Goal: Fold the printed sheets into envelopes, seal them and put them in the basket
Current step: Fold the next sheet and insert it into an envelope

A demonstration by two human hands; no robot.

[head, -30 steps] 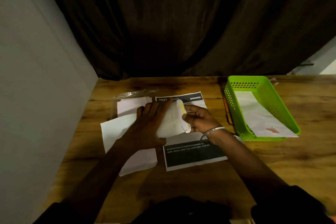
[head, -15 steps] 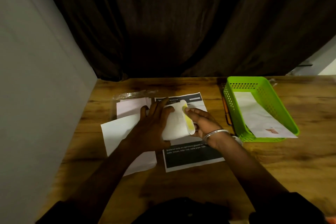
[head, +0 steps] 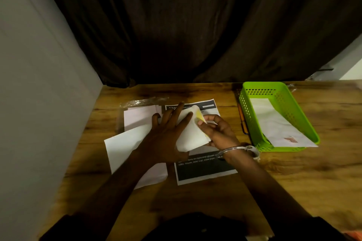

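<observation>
Head view, dim and soft. Left hand (head: 166,135) flat, fingers spread, pressing white envelope (head: 191,133) down onto printed sheet (head: 205,168). Right hand (head: 217,133) pinching envelope's right edge at yellow strip (head: 199,115); whether peeling or pressing, cannot tell. Sheet's middle hidden under hands, its print too blurred to read. Blank white papers (head: 125,143) partly covered by left forearm. Green basket (head: 290,103) well to the right on wooden table (head: 323,172), holding another envelope (head: 278,127) overhanging the rim. Thin dark object beside basket, unidentifiable.
</observation>
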